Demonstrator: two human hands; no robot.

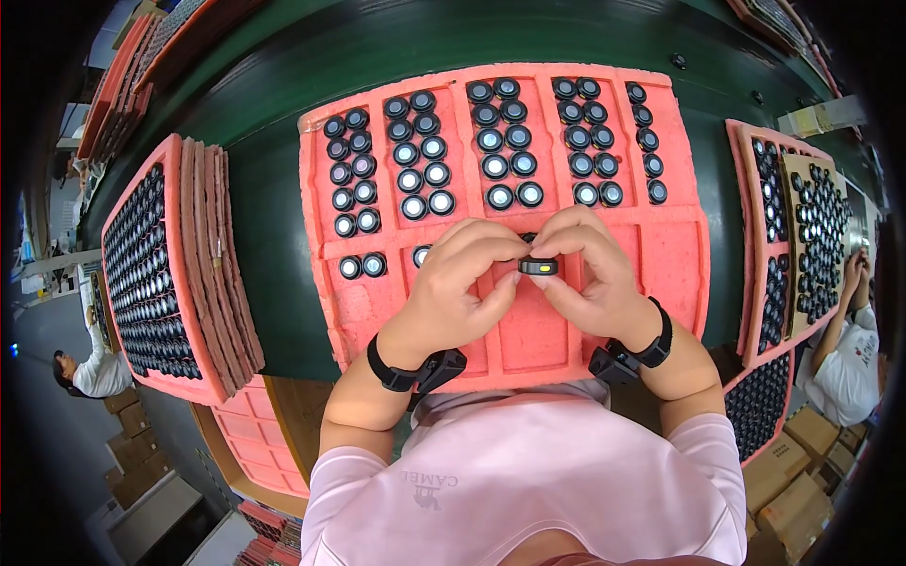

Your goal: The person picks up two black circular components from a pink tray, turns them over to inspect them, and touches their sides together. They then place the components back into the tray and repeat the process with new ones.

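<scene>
Between my two hands, above the middle of a pink foam tray [651,283], is a small round black part with a yellow mark [539,267] on its side. My left hand [462,278] pinches its left edge with thumb and fingertips. On its right edge, my right hand [585,269] does the same. Beyond my hands, rows of round black parts with pale centres [500,196] sit in the tray's far compartments. A shorter row begins at the near left with a black part [350,267]; my hands hide some of that row.
A stack of pink trays filled with black parts [151,274] stands on the left, and another full tray [774,236] on the right. The green bench [274,189] runs under everything. People work at both sides; a person's white sleeve [854,363] shows at right. Cardboard boxes [802,462] lie lower right.
</scene>
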